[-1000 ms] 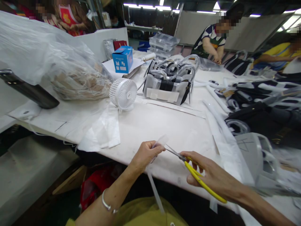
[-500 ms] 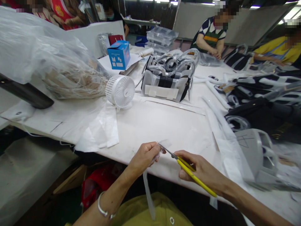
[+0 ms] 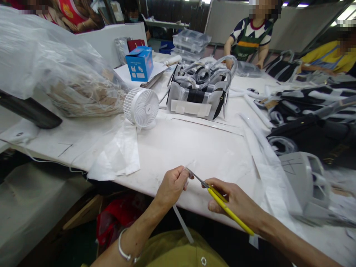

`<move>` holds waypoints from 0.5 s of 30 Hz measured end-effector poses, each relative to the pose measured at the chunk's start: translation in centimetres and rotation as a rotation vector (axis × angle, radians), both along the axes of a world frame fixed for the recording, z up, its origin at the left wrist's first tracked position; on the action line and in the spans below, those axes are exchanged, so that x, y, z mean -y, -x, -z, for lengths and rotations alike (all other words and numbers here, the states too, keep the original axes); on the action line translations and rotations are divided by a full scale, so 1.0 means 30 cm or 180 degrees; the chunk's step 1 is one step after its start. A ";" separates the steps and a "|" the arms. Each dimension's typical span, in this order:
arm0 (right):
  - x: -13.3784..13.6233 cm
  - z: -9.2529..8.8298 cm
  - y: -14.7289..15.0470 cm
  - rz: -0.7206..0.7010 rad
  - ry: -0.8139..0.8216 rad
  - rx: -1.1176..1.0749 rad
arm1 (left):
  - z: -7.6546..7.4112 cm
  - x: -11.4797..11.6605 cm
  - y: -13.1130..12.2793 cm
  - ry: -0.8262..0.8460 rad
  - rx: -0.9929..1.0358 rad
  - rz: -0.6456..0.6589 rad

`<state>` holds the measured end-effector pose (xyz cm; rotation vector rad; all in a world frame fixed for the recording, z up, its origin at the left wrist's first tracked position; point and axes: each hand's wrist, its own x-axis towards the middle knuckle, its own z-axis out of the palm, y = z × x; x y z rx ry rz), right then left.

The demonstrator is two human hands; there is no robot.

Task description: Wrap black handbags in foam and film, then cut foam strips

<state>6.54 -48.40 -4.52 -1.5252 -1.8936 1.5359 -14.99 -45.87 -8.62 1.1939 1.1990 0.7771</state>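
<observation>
Just over the table's front edge, my left hand (image 3: 172, 184) is closed, pinching a translucent strip (image 3: 183, 224) whose long end hangs down in front of my olive clothing. A short end of the strip sticks up past the fingertips. My right hand (image 3: 232, 200) is wrapped round yellow-handled scissors (image 3: 222, 203). Their metal blades point left and reach the strip right at my left fingertips; whether they touch it I cannot tell. The blades look nearly together.
A white fan (image 3: 141, 107), a blue box (image 3: 139, 63) and a plastic-wrapped handbag (image 3: 194, 97) stand on the white table (image 3: 178, 148). A large plastic sack (image 3: 83, 89) lies left. A grey tape dispenser (image 3: 304, 181) and black bags (image 3: 314, 137) are right. Co-workers (image 3: 247, 40) stand behind.
The strip's hanging end has swung to the right, and its upper end now points more upright. My hands have barely shifted. The co-worker across the table has straightened and spread their arms.
</observation>
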 end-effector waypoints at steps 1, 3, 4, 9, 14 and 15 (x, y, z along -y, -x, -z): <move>0.002 0.003 -0.002 0.0027 0.0039 -0.0032 | -0.001 0.000 0.001 0.0074 0.0079 0.0013; 0.006 0.009 -0.005 0.0071 0.0116 -0.0072 | -0.004 -0.001 0.003 0.0246 0.0280 0.0038; 0.007 0.011 -0.007 0.0086 0.0142 -0.0074 | -0.006 -0.002 0.004 0.0329 0.0381 0.0049; -0.004 0.003 -0.004 0.0004 0.0126 -0.0050 | -0.014 0.001 0.011 0.0473 0.0483 0.0117; -0.026 -0.016 0.021 -0.0087 0.0120 -0.0181 | -0.009 0.012 0.012 0.0463 0.0362 0.0286; -0.029 -0.015 0.025 -0.0062 0.0166 -0.0201 | -0.006 0.013 0.013 0.0473 0.0362 0.0283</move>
